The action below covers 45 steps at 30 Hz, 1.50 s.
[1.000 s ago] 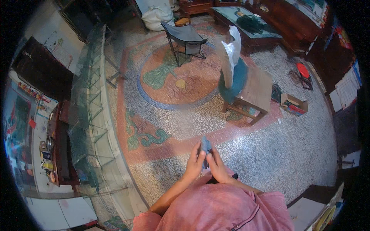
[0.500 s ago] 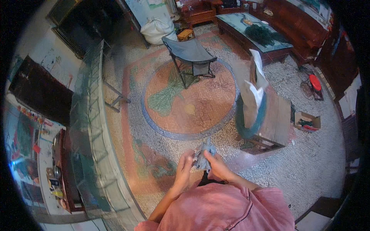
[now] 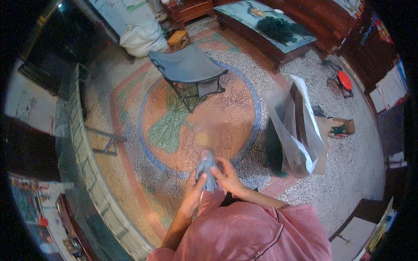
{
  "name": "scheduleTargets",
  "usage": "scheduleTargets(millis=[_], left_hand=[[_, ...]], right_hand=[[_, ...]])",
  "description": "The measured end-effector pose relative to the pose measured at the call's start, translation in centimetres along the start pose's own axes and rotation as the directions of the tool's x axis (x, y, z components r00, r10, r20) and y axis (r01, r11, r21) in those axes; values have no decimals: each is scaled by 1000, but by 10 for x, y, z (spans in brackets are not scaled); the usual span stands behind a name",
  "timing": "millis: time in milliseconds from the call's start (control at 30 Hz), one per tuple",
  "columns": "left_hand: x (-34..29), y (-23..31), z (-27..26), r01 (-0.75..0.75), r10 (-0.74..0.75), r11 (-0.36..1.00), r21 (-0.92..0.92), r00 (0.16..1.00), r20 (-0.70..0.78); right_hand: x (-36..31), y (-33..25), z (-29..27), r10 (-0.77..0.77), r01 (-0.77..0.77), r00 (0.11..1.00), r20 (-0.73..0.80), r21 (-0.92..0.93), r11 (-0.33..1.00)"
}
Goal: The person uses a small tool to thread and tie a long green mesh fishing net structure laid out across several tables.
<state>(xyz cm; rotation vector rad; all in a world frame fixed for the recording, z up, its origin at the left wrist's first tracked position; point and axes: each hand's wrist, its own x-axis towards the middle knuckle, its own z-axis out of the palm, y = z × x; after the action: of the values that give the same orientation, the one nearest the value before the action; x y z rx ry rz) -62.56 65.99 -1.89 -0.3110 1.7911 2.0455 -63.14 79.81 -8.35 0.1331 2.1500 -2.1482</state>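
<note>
Both hands are up in front of the pink shirt, w/ a small grey-blue cloth thing held between them. The left hand grips it from below and from the left: its fingers are curled shut on the lower part of the cloth thing, thumb side pressed to it. The right hand holds it from the right, fingers bent and pinched on the cloth thing's side, so the soft top bit sticks up above both hands. The cloth thing is a bit blurry, so I can't tell just what it is. All the rest is told from the cloth thing. Right under it and past it is the round floor pattern, orange w/ a green shape and a blue ring. Far above the cloth thing, on the far part of that ring, stands a grey folding stool. Past the stool, up and left, lies a big white sack. To the right of the cloth thing, near but not touching, is a clear plastic bag standing open, w/ a dark green heap at its left side. More to the right is a small cardboard box, and up from that a red round stool. Up and right, well apart, is a long glass-top table w/ dark green stuff on it. To the left of the cloth thing runs a long glass case.
</note>
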Motion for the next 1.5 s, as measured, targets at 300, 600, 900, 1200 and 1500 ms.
scheduleTargets(millis=[300, 600, 900, 1200, 1500], left_hand=[[179, 118, -12, -297, 177, 886, 355, 926, 333], [337, 188, 30, -346, 271, 914, 212, 909, 316], [502, 228, 135, -333, 321, 942, 42, 930, 182], [638, 264, 243, -260, 243, 964, 59, 947, 212], [769, 270, 350, -71, 29, 995, 72, 878, 478]], right_hand=[[173, -65, 11, 168, -83, 971, -173, 417, 905], [320, -115, -59, 270, -180, 960, 75, 903, 389], [482, -117, -160, 216, -127, 973, -79, 596, 793], [580, -130, -288, 45, 41, 949, -313, 264, 964], [677, -96, -399, 125, 14, 833, -539, 247, 969]])
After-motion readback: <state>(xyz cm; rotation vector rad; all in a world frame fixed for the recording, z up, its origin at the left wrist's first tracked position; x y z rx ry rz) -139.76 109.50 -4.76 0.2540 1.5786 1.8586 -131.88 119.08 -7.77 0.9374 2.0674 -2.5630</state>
